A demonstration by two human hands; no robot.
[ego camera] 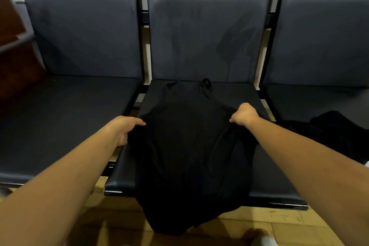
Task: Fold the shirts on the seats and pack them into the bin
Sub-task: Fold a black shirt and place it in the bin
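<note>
Shirt (189,156), limp black, left hand (124,130), right hand (244,115) gripping

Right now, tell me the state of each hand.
Left hand: closed, gripping the left edge of the black shirt.
Right hand: closed, gripping the shirt's right side.

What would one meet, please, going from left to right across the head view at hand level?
Dark padded bench seat → left hand → black fabric shirt → right hand → crumpled black garment heap.
</note>
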